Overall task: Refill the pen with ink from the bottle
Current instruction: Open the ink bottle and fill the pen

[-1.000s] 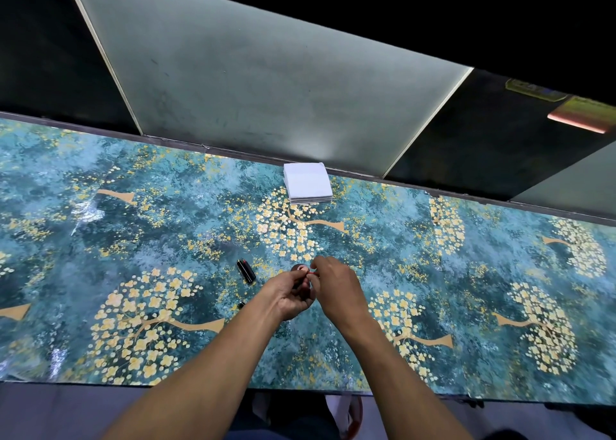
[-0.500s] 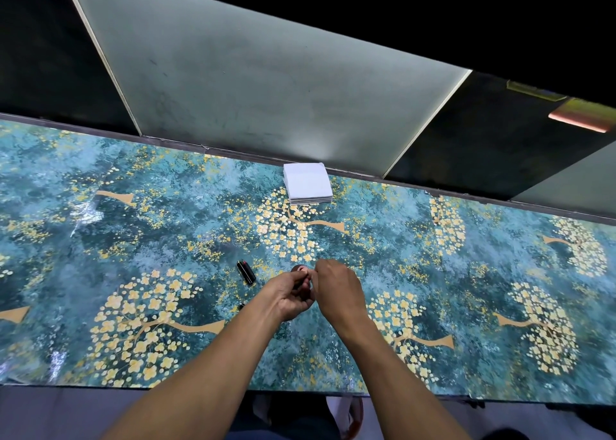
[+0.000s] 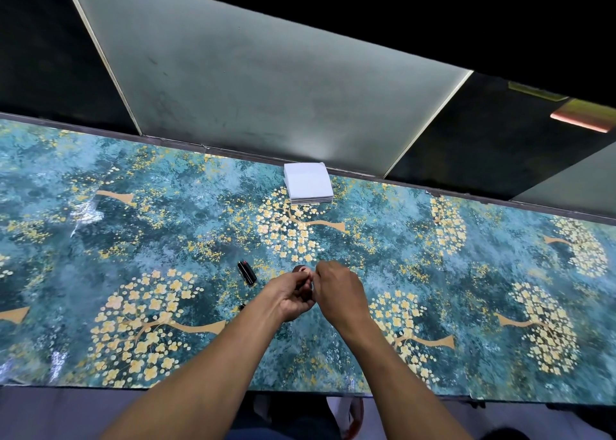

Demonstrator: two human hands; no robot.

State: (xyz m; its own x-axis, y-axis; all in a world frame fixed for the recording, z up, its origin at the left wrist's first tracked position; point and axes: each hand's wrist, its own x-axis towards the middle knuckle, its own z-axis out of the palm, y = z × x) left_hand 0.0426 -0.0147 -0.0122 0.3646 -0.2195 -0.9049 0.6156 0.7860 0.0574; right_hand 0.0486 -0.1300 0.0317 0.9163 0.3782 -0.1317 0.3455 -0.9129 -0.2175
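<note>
- Both hands meet just below the middle of the frame, over the teal worktop (image 3: 100, 239) with its gold blossom pattern.
- The left hand (image 3: 293, 298) is curled, palm turned inward, with its grip closed round something small and dark. Between the two hands a round dark top with a reddish rim shows; I take it for the ink bottle (image 3: 300, 269), though most of it is hidden.
- The right hand (image 3: 340, 289) comes in from the right with its fingers bent down at that same spot. Its grip seems to pinch something there, but its back faces the camera, so what it holds I cannot tell.
- I cannot make out the pen itself with any certainty. A short black piece (image 3: 247, 273) lies on the worktop just left of the hands, perhaps the pen's cap or barrel. A tiny dark bit (image 3: 242, 305) peeps out beside the left wrist.
- A stack of white tissues (image 3: 308, 183) sits at the far edge of the worktop, well apart from the hands.
- My guess at the step: the work is at the mouth of the bottle, either opening it or drawing ink into the pen.
- The next move calls for a steady bottle, held upright so nothing spills, and a slow careful draw; the tissues are at hand for wiping drips.
</note>
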